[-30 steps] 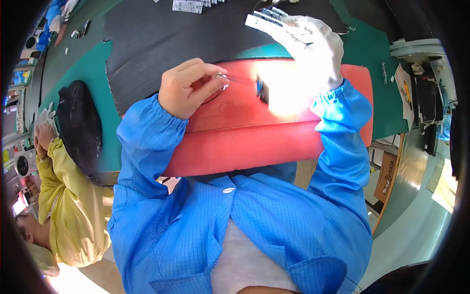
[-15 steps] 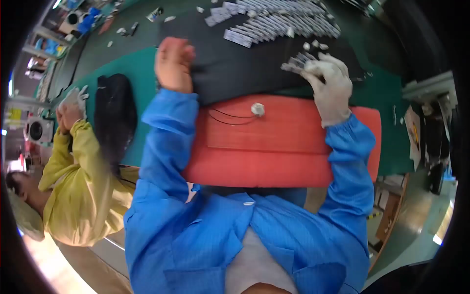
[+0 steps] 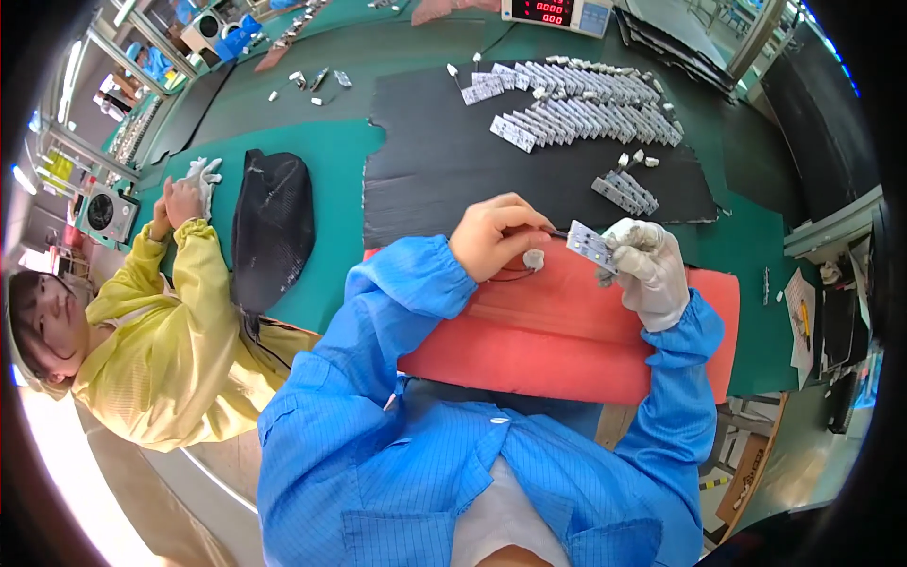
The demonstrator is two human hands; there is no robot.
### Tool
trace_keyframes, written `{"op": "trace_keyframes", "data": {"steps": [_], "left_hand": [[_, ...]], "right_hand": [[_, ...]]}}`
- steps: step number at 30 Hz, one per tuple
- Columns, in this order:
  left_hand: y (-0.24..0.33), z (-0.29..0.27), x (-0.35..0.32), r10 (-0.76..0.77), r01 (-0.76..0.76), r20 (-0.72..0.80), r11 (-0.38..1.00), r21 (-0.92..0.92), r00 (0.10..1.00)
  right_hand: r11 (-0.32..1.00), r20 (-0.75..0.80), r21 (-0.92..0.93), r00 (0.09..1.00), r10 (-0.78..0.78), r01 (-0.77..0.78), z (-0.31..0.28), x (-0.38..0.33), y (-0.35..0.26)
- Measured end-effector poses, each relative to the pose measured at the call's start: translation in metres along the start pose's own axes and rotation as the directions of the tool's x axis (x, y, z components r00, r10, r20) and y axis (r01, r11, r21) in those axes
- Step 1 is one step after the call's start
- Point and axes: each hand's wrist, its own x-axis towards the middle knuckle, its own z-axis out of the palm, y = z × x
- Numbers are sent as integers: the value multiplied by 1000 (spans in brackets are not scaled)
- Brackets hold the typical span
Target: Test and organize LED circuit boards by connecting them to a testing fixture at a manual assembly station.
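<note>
Near right, gloved hand: pinching one pale board
Near left, bare hand: fingertips closed on dark wire
Far, board rows: two

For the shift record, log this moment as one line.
left hand: bare, beside white connector | right hand: gloved, holding pale board | black mat: beyond red pad, bearing board rows

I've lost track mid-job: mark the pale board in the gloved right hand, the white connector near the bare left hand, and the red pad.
Pale board (image 3: 588, 243): head view, on its flat face.
White connector (image 3: 534, 259): head view, middle of its body.
Red pad (image 3: 529, 367): head view, on its near side.
</note>
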Motion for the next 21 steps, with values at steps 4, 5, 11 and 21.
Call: {"op": "trace_keyframes", "data": {"steps": [4,5,11,21], "left_hand": [[-1,5,-5,-43,48,33,983,-176,999],[0,6,-7,-61,68,38,975,-211,997],[4,4,-6,-36,38,11,987,-159,999],[-35,18,-13,211,-223,83,961,163,974]], "right_hand": [[998,-24,44,998,55,-53,4,1,-7],[995,0,-29,996,91,-91,-1,1,-7],[993,-21,39,994,-110,110,-2,-2,-5],[737,42,-642,970,-239,210,6,1,-31]]}}
